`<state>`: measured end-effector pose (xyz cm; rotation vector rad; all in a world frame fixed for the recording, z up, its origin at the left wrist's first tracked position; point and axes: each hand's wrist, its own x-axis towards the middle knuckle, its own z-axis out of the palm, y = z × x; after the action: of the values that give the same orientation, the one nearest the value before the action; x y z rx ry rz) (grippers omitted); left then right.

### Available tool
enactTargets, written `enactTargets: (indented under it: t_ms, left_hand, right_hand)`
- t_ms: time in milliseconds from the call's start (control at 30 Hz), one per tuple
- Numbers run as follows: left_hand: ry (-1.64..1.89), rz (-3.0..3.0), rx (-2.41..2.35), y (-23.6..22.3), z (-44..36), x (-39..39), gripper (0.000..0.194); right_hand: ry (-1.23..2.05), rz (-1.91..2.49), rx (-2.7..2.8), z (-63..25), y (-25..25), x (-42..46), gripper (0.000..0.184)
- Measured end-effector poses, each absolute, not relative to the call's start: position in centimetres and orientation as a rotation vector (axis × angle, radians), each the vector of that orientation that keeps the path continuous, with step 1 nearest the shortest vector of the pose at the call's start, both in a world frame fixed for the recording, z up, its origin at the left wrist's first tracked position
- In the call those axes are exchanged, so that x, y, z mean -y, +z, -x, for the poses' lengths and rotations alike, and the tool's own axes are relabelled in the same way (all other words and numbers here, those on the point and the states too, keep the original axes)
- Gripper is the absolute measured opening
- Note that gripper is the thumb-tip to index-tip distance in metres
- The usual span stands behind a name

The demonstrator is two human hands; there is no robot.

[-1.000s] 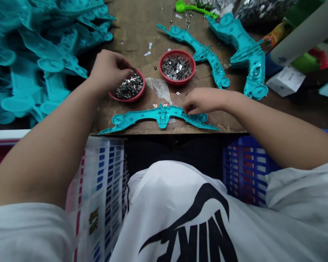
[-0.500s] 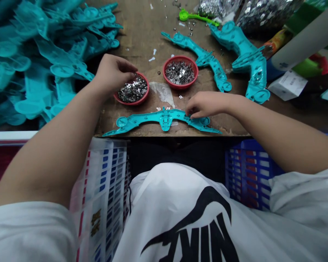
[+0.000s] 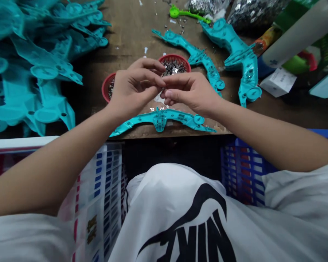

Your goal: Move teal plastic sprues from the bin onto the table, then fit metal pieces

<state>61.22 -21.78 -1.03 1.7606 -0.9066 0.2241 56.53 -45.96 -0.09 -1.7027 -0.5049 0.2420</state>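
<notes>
Left hand point(image 3: 135, 87) and right hand point(image 3: 192, 92) closed, fingertips meeting mid-frame; anything pinched is too small to tell. Long teal moulded-plastic frame point(image 3: 161, 118) lies crosswise on the wooden bench point(image 3: 131, 36), just below both hands, untouched.

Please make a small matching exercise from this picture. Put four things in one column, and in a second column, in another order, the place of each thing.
Things:
1. green plastic scoop
2. blue plastic crate
3. teal plastic frame
4. red mesh basket

Places:
A. Partly hidden behind the left hand
B. Along the near edge of the wooden workbench, below the right hand
C. At the far part of the workbench, beside a plastic bag of small metal parts
D. Below the workbench edge, at the person's right side

Pairs: 1-C, 2-D, 3-B, 4-A
</notes>
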Motion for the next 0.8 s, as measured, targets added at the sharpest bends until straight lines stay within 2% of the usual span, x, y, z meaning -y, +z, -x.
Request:
enactTargets:
  t_ms: [133,200,300,400,533,800]
  left_hand:
    - [0.196,-1.939,0.819,1.0,-57.9,23.0,0.012]
    - [0.171,-2.014,0.788,1.3,-56.9,23.2,0.023]
    - [0.095,-2.172,0.955,-0.5,-56.3,23.5,0.043]
    - [-0.13,-2.373,1.251,-3.7,-56.1,23.9,0.042]
    - [-0.231,-2.497,1.402,-6.2,-56.0,23.9,0.035]
    - [-0.28,-2.564,1.482,-5.2,-56.3,23.9,0.039]
  right_hand:
    - [0.263,1.97,0.481,-55.9,2.0,45.7,0.055]
    - [0.281,2.151,0.446,-56.5,2.9,46.6,0.061]
    - [0.271,2.423,0.506,-58.3,2.9,48.9,0.044]
    - [0.381,2.64,0.734,-59.8,1.6,50.8,0.04]
    - [0.62,2.594,0.984,-60.2,-0.5,51.0,0.036]
    - [0.702,2.527,1.16,-59.2,-2.4,49.6,0.032]
